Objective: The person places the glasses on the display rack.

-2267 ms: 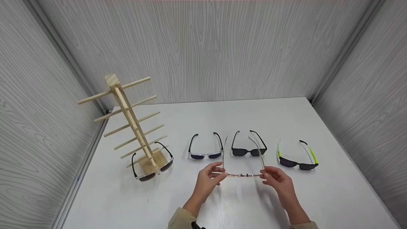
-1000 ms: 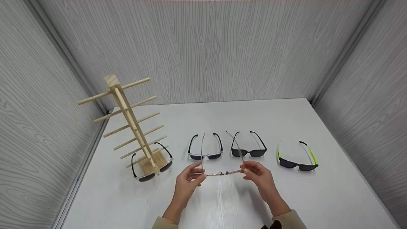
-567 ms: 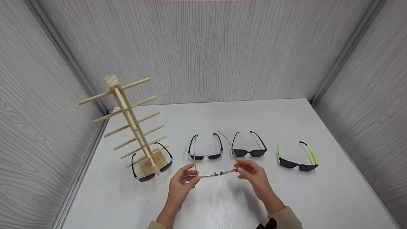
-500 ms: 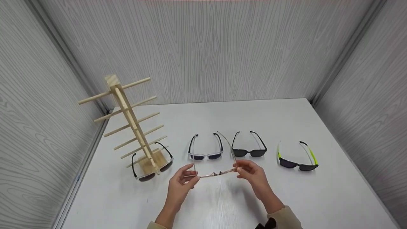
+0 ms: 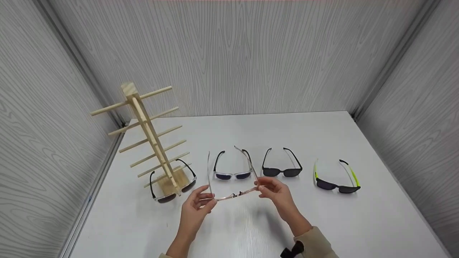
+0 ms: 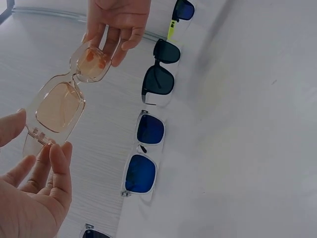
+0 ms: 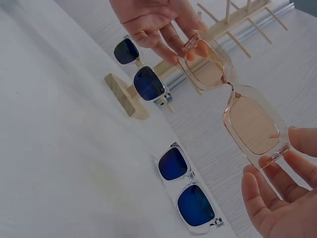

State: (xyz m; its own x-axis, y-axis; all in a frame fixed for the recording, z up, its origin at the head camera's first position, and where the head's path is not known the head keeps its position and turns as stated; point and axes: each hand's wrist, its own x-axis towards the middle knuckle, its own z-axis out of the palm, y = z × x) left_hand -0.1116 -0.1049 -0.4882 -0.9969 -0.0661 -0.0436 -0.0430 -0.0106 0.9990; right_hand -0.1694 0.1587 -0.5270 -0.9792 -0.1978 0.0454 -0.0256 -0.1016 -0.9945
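A pair of clear-framed sunglasses (image 5: 235, 195) with pale orange lenses hangs above the white table, temples unfolded and pointing away from me. My left hand (image 5: 193, 211) pinches its left hinge corner between thumb and fingers. At the opposite corner my right hand (image 5: 279, 197) pinches the frame the same way. In the left wrist view the tinted lens (image 6: 59, 106) shows plainly between the two hands; the right wrist view shows the same sunglasses (image 7: 255, 124) tilted. Behind them lie clear-framed sunglasses with blue lenses (image 5: 233, 176), partly crossed by the held right temple.
A wooden display rack (image 5: 150, 134) with several pegs stands at left, bearing clear-framed sunglasses (image 5: 166, 198) low down. Black sunglasses (image 5: 282, 172) and black sunglasses with neon-yellow temples (image 5: 337, 186) lie on the table (image 5: 358, 222) to the right. Grey wood-grain panels enclose the back and sides.
Both hands have carried the orange-lensed sunglasses leftward, from in front of the black pair to in front of the blue-lensed pair. Their right end now sits slightly higher. The other sunglasses have stayed put.
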